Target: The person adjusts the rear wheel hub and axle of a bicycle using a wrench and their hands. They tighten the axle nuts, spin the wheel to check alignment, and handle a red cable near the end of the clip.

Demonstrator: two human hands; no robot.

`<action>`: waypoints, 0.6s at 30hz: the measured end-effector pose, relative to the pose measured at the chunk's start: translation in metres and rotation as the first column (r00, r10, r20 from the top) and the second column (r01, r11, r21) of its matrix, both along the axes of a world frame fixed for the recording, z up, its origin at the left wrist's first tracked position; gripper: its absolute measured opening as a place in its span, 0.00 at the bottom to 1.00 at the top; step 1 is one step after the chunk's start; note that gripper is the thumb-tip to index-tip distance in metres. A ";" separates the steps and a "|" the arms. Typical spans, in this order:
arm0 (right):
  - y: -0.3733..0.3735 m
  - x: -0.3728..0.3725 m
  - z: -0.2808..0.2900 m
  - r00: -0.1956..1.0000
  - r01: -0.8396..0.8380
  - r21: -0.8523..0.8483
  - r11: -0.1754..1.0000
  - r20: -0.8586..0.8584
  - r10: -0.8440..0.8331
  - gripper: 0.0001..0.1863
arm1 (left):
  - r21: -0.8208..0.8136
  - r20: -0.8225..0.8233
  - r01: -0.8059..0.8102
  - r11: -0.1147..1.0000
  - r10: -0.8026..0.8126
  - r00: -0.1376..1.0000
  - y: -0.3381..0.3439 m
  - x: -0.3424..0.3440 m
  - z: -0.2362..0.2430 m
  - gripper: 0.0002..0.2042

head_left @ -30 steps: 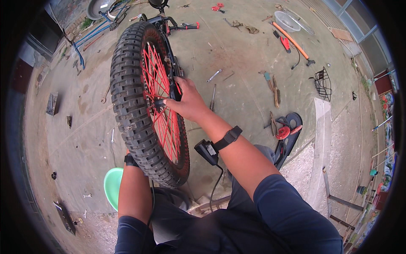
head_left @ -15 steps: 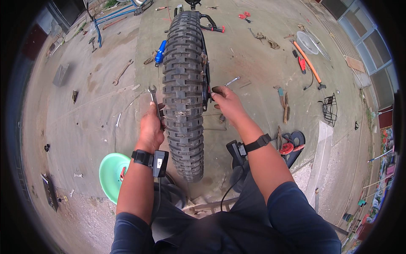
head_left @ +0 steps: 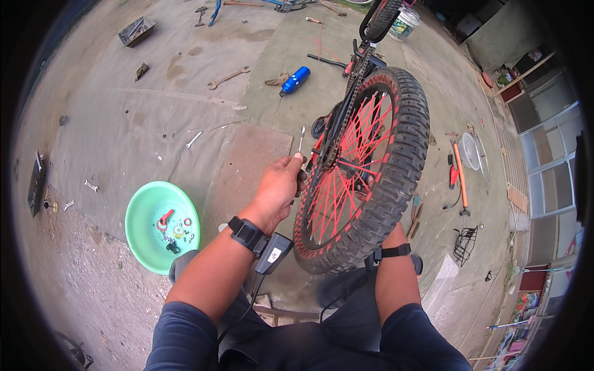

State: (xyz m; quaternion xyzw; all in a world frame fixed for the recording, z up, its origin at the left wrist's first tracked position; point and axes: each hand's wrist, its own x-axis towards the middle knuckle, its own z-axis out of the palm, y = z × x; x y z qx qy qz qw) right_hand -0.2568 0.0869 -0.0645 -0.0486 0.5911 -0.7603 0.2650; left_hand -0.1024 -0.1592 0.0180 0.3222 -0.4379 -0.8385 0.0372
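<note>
My left hand (head_left: 279, 185) is closed around a wrench (head_left: 302, 137), whose bright end sticks up past the fingers. It is on the left of a bicycle wheel, close to the hub and the chain (head_left: 348, 117). The wheel has a knobby black tire (head_left: 405, 151) and red spokes (head_left: 331, 204), and it leans in view. On the far side of the wheel is my right hand (head_left: 369, 182), glimpsed only in part between the spokes. The tire and rim hide most of its fingers.
A green basin (head_left: 132, 222) with small parts stands at left. Beyond the wheel lie a blue bottle (head_left: 295, 81) and a large wrench (head_left: 229, 78). A metal tray (head_left: 137, 31) is at far left. An orange-tubed pump (head_left: 460, 176) and wire basket (head_left: 464, 246) lie at right.
The view has swung so the wheel shows its left side and spokes, not just its tread. My left hand still holds the wrench, now near the hub. The wheel now mostly covers my right hand.
</note>
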 end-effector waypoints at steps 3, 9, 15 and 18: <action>0.003 0.008 0.017 0.996 -0.036 0.015 0.999 -0.076 0.037 0.19 | -0.018 0.013 0.043 0.999 -0.043 0.999 -0.002 0.002 0.003 0.14; -0.006 0.010 0.024 0.997 0.069 -0.022 0.997 0.047 -0.068 0.19 | -0.058 0.061 0.111 0.992 -0.107 0.992 -0.006 0.007 0.003 0.17; -0.004 0.009 0.017 0.951 0.250 -0.019 0.968 0.194 -0.241 0.21 | -0.074 0.056 0.149 0.986 -0.145 0.988 -0.004 0.006 -0.001 0.17; -0.005 0.009 0.017 0.923 0.313 -0.013 0.950 0.239 -0.301 0.21 | -0.079 0.057 0.161 0.984 -0.157 0.986 -0.002 0.006 -0.002 0.17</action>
